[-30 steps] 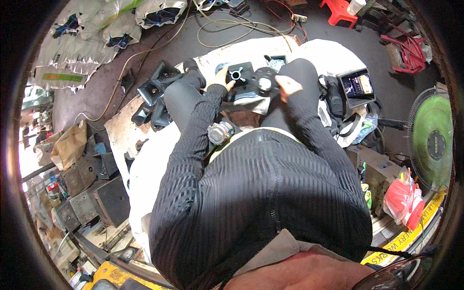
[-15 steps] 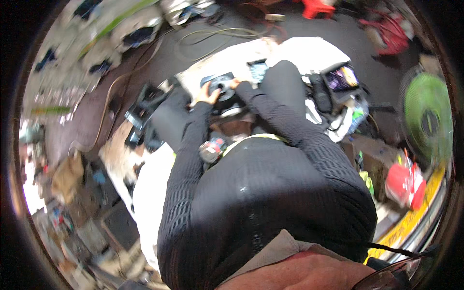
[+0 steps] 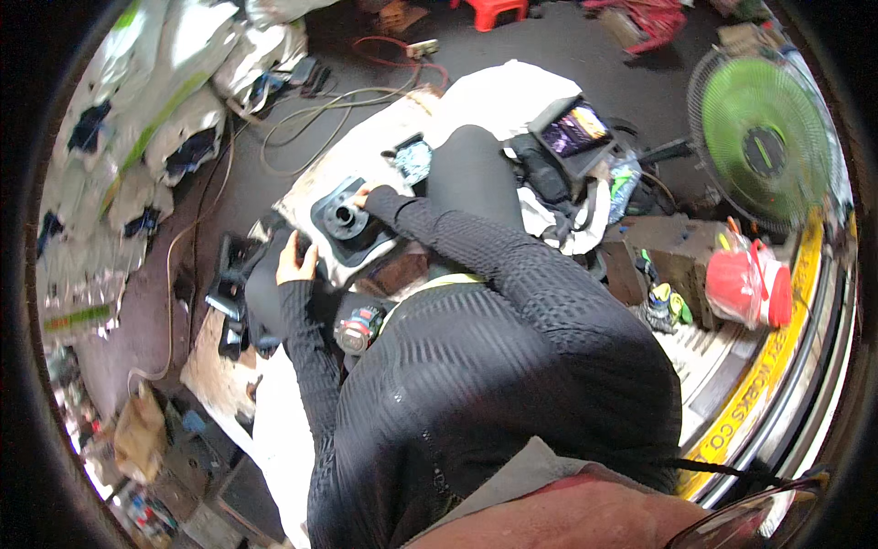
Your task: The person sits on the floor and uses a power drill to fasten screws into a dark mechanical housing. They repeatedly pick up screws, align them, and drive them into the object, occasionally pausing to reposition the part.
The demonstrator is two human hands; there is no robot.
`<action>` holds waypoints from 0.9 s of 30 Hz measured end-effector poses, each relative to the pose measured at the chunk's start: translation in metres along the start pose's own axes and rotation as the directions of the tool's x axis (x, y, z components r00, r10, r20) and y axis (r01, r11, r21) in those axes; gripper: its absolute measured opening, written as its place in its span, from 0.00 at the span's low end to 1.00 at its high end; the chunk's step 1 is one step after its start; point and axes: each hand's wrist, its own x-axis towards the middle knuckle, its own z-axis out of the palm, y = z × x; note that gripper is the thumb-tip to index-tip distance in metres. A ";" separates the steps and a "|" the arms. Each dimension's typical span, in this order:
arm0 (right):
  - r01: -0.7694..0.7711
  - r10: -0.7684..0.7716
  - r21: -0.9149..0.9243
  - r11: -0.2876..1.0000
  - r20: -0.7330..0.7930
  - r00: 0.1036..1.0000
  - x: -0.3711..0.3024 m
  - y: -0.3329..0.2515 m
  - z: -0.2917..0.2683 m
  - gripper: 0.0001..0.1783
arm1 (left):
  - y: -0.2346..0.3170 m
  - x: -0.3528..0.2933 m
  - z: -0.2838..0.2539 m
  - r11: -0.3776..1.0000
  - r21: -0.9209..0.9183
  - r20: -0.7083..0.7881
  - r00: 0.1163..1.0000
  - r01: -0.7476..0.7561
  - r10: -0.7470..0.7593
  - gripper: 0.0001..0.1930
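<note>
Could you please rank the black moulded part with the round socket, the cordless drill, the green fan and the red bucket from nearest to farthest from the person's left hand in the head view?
1. Black moulded part, right beside the left hand.
2. Cordless drill, below, in the lap.
3. Red bucket, far right.
4. Green fan, upper right, a little farther.

1 black plastic part (image 3: 347, 222); 2 hands; 1 green fan (image 3: 764, 151); 1 red stool (image 3: 489, 11); approx. 5 white sacks (image 3: 187, 133)
</note>
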 end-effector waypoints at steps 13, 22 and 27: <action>-0.089 0.061 0.151 0.985 0.179 0.982 -0.002 -0.035 0.004 0.18 | 0.052 -0.199 -0.059 0.971 0.223 0.225 0.965 0.084 -0.135 0.36; -0.131 0.104 0.195 0.972 0.144 0.984 -0.009 -0.020 -0.006 0.22 | 0.053 -0.169 -0.046 0.956 0.075 0.124 0.948 0.284 -0.292 0.29; -0.199 0.172 0.184 0.962 0.153 0.973 -0.026 -0.038 -0.021 0.17 | 0.074 -0.139 -0.093 0.981 -0.187 -0.073 0.996 -0.056 0.043 0.37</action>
